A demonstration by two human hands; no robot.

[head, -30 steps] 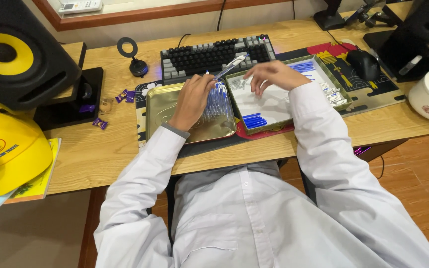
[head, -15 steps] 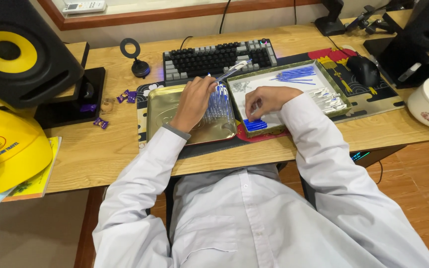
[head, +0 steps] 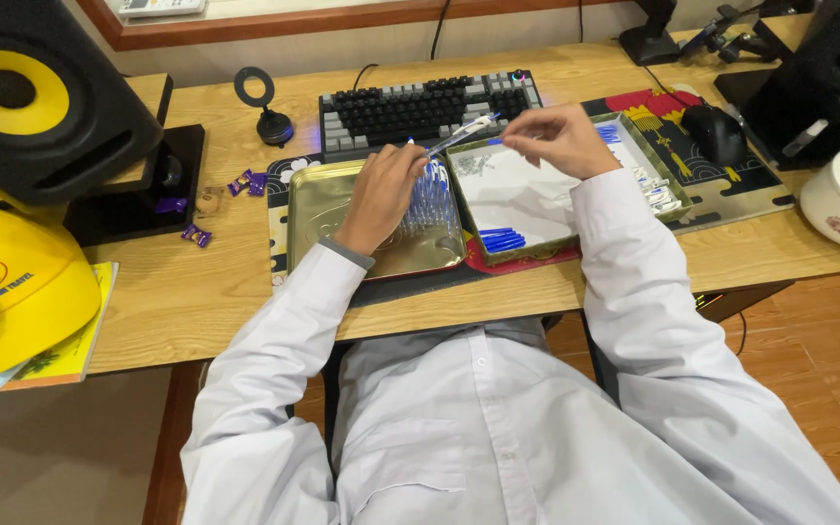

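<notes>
The left hand [head: 381, 194] rests on a bunch of clear pens [head: 430, 199] in the gold tray [head: 318, 209], fingers curled around them. The right hand [head: 558, 136] is lifted over the white tray [head: 527, 194], pinching one pen [head: 461, 133] that points toward the left hand. Blue caps [head: 501, 238] lie under the right hand. A keyboard [head: 420, 109] sits on the bench [head: 206, 292] beyond both hands.

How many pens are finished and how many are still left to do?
A row of clear pens already lies in the gold tray under the left hand. Both hands hold one pen between them, the right hand at its far end. A small pile of blue parts waits in the white tray. Exact counts are too small to tell.
</notes>
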